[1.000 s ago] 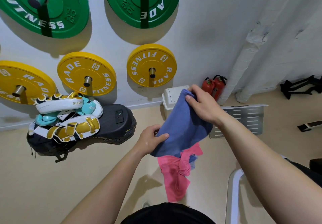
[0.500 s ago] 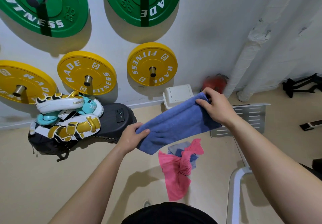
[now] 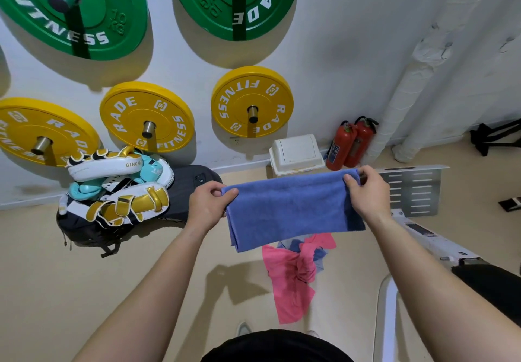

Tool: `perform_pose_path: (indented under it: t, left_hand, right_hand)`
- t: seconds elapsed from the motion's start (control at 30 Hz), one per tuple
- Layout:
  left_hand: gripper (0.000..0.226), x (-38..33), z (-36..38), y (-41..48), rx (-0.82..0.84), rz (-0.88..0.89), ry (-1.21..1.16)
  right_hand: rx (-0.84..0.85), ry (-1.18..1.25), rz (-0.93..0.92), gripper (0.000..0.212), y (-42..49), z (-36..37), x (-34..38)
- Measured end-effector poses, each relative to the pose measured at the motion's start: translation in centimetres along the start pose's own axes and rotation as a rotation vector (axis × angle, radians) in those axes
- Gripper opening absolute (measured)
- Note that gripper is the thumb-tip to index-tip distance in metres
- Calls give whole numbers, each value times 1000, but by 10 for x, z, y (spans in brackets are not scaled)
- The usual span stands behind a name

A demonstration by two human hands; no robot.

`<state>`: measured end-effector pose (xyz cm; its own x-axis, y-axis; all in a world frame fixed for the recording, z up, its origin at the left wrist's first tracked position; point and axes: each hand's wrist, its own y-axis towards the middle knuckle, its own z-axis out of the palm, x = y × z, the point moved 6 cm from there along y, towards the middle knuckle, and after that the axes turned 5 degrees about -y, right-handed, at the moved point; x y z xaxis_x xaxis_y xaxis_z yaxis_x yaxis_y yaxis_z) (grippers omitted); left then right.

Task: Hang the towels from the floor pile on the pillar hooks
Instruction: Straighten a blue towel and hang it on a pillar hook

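Observation:
A blue towel is stretched flat between my hands, above the floor. My left hand pinches its left top corner and my right hand pinches its right top corner. Below it on the beige floor lies the pile: a pink towel crumpled over a pale blue one. No pillar hooks are in view.
Green and yellow weight plates hang on the white wall. Boxing pads sit on a black bag at the left. A white bin, two red fire extinguishers, a wrapped pipe and a slotted metal plate stand to the right.
My hands have moved apart and spread the bunched blue towel out into a flat strip. The right hand has shifted right, the left hand left.

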<state>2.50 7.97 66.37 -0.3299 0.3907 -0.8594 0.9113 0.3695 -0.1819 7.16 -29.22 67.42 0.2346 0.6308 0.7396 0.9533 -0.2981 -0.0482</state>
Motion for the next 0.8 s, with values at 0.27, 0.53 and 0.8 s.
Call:
perform_pose_path:
  t: [0.27,0.53,0.8]
  left_hand:
    - [13,-11,63,-19,103,-47,-40]
    - [16,-20,99,-47,286,28,-74]
    - [31,-16,96,-47,327,35,-83]
  right_hand:
    - [208,82,-22,17,-50,51,11]
    - [261,193,-59,13,-81,84,27]
    - [321,142,-140,17,-88,88,30]
